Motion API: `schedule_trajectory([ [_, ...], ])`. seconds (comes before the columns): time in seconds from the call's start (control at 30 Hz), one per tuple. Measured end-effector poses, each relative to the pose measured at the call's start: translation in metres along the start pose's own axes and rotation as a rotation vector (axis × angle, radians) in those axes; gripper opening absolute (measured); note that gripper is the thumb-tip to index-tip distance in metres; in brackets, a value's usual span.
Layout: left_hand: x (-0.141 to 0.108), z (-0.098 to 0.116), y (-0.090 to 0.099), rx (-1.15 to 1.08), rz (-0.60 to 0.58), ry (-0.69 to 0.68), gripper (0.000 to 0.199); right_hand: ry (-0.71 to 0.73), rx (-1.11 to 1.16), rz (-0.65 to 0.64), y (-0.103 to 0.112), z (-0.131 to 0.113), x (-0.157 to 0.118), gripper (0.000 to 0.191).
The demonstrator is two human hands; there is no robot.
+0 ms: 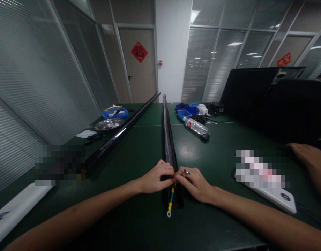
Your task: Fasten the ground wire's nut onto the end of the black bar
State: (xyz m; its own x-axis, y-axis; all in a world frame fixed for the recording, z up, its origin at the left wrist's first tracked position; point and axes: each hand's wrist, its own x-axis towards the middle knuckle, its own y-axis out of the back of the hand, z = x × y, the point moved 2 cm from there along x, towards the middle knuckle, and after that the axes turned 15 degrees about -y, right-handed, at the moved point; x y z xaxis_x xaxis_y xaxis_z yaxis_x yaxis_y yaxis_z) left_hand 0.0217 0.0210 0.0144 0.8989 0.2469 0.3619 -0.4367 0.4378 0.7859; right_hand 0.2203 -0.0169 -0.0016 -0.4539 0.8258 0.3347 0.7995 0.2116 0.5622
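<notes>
My left hand [157, 177] and my right hand [193, 181] meet over the near end of a long black channel strip [169, 146]. Both are closed, thumbs and fingertips pinched together around the upper part of a short green-and-yellow wire [172, 198]. A ring terminal [169, 213] at the wire's lower end points toward me. What lies right between the fingertips is hidden. A ring [186, 172] is on a finger of my right hand. Away from me, the strip runs down the table.
Another black strip [121, 134] lies at left. Beyond it are a metal dish [109, 129] and blue tray [105, 115]. At right are a plastic bottle [197, 127], blue bins [184, 114], a white device [277, 199], black monitors [254, 94] and another person's hand [305, 155].
</notes>
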Motion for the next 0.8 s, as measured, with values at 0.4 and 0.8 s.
schedule_trajectory([
  [0.4, -0.0005, -0.0003, -0.0002, -0.006, 0.017, -0.008, 0.022, 0.004, 0.037, -0.007, 0.0007, -0.0013, 0.0021, 0.032],
  [0.8, -0.0023, -0.0019, -0.0018, 0.013, 0.033, -0.035, 0.021, 0.036, 0.058, 0.012, 0.0035, -0.009, 0.0041, 0.038],
])
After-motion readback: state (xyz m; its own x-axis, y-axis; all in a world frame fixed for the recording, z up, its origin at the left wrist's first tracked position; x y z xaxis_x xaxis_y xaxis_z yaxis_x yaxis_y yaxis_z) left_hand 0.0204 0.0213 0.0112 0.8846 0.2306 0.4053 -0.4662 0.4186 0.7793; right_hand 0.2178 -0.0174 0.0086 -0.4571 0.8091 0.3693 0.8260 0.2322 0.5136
